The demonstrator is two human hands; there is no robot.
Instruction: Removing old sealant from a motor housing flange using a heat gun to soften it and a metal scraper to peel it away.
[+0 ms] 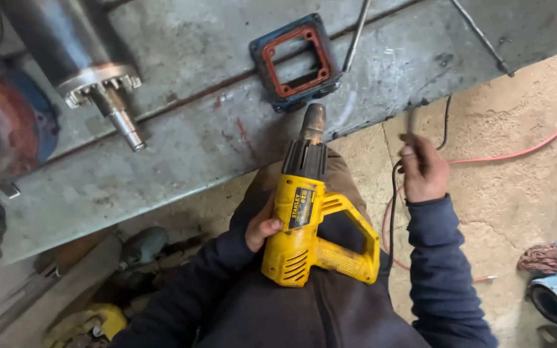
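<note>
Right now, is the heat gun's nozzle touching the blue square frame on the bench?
Apart. The head view shows bare grey bench between the heat gun nozzle tip and the blue square frame.

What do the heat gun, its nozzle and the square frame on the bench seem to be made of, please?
Heat gun: likely moulded plastic, glossy yellow with vent slots.
Nozzle: metal, dull and browned.
Frame: probably cast metal painted blue, chipped, with a reddish gasket-like face.

Soft, even daylight fills the frame with only faint shadows and a pale sheen on the metal bench top at upper right, while the right hand is motion-blurred and the lower left corner falls dim and soft.
</note>
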